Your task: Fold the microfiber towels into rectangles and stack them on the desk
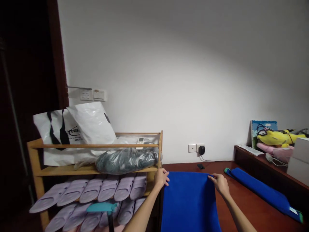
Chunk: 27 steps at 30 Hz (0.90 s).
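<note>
A bright blue cloth [189,199] is stretched out over the reddish-brown tabletop, its far edge level between my two hands. At its far left corner, my left hand [162,178] is closed with the fingertips on the edge. My right hand [220,184] pinches the far right corner between thumb and fingers, and the cloth curves up along that side. The cloth's near end runs out of view at the bottom. To the right of it lies a folded blue cloth [263,191] with green trim at its ends and a white label.
On the left, a wooden rack [96,146] holds white bags [93,124], a plastic-wrapped dark bundle [127,159] and several lilac slippers [94,190]. A black plug [201,149] sits in the wall socket. A raised dark ledge [243,154] at right carries a yellow plush toy [277,138] and white boxes [299,161].
</note>
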Each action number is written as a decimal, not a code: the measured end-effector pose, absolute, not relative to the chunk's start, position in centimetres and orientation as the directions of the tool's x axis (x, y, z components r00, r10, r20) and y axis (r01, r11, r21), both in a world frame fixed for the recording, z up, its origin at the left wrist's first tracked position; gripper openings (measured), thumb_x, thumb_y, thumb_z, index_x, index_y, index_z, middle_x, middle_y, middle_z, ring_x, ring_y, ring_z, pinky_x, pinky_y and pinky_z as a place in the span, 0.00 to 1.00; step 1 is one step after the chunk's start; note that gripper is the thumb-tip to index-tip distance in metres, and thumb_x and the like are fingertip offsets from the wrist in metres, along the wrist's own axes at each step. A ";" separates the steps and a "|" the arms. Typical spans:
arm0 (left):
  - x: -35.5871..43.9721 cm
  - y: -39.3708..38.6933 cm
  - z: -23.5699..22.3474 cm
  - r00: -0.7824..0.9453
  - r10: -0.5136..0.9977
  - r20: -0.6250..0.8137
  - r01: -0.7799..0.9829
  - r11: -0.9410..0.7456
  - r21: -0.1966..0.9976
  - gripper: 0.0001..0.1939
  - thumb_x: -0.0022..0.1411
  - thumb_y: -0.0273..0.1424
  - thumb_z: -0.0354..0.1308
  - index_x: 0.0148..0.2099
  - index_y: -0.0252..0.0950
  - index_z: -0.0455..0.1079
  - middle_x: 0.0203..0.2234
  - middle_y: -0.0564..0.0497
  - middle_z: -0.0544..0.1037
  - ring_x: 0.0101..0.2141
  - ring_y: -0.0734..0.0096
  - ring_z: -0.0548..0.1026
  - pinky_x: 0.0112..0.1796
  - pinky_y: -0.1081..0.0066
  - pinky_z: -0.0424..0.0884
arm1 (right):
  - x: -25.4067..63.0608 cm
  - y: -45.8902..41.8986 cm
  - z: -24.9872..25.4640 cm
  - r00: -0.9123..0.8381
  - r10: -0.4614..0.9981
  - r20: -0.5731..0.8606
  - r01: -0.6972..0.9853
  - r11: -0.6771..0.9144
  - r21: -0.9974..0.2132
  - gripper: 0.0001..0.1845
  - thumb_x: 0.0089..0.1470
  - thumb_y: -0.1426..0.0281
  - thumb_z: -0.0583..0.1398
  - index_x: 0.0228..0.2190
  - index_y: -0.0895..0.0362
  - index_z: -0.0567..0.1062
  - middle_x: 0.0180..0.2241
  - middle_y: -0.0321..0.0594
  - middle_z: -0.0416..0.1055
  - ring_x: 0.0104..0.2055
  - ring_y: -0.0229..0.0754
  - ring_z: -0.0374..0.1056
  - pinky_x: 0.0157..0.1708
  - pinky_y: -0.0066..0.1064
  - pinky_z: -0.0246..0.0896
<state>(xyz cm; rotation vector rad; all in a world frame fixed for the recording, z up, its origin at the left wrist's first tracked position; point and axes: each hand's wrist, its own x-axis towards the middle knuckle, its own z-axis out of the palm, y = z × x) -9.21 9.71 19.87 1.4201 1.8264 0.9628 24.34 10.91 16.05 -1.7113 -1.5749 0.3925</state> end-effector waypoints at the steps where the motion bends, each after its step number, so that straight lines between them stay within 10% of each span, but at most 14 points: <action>1: -9.0 10.4 19.2 -0.240 0.967 -0.081 0.506 0.196 0.840 0.11 0.66 0.35 0.51 0.41 0.32 0.68 0.21 0.56 0.73 0.18 0.78 0.70 0.21 0.75 0.66 | 24.2 11.6 15.3 0.191 0.951 0.241 0.706 0.037 -0.707 0.17 0.47 0.54 0.56 0.27 0.52 0.78 0.23 0.39 0.75 0.30 0.46 0.72 0.27 0.30 0.59; 8: -8.3 14.3 15.0 -0.300 0.934 -0.194 0.489 0.326 0.809 0.15 0.65 0.38 0.53 0.48 0.34 0.66 0.36 0.51 0.74 0.30 0.74 0.74 0.30 0.69 0.74 | 23.2 15.6 10.3 0.176 0.981 0.088 0.648 -0.048 -0.760 0.20 0.54 0.56 0.48 0.33 0.54 0.74 0.26 0.38 0.77 0.19 0.39 0.70 0.26 0.29 0.64; 14: -5.8 14.4 10.7 -0.278 0.960 -0.027 0.649 0.209 0.732 0.18 0.67 0.27 0.43 0.56 0.36 0.61 0.46 0.43 0.76 0.44 0.67 0.75 0.41 0.68 0.72 | 19.1 16.5 5.5 0.164 0.981 0.107 0.699 -0.039 -0.714 0.27 0.55 0.60 0.46 0.52 0.58 0.65 0.48 0.48 0.73 0.47 0.47 0.71 0.45 0.36 0.63; 21: -2.8 12.7 3.0 0.140 0.981 0.135 0.905 -0.182 0.384 0.26 0.65 0.36 0.42 0.65 0.42 0.52 0.65 0.49 0.50 0.64 0.62 0.45 0.61 0.54 0.43 | 11.9 14.5 0.7 -0.209 0.966 0.151 0.891 0.252 -0.378 0.31 0.58 0.55 0.43 0.59 0.54 0.58 0.63 0.42 0.52 0.65 0.44 0.44 0.61 0.44 0.44; 27: -6.3 13.6 1.0 0.046 0.980 0.195 0.962 -0.096 0.257 0.28 0.66 0.47 0.36 0.65 0.46 0.51 0.65 0.51 0.50 0.63 0.61 0.48 0.59 0.48 0.47 | 17.2 15.2 -0.4 0.033 0.996 0.088 0.973 -0.012 -0.230 0.36 0.57 0.48 0.41 0.62 0.53 0.50 0.65 0.40 0.42 0.67 0.46 0.35 0.62 0.51 0.37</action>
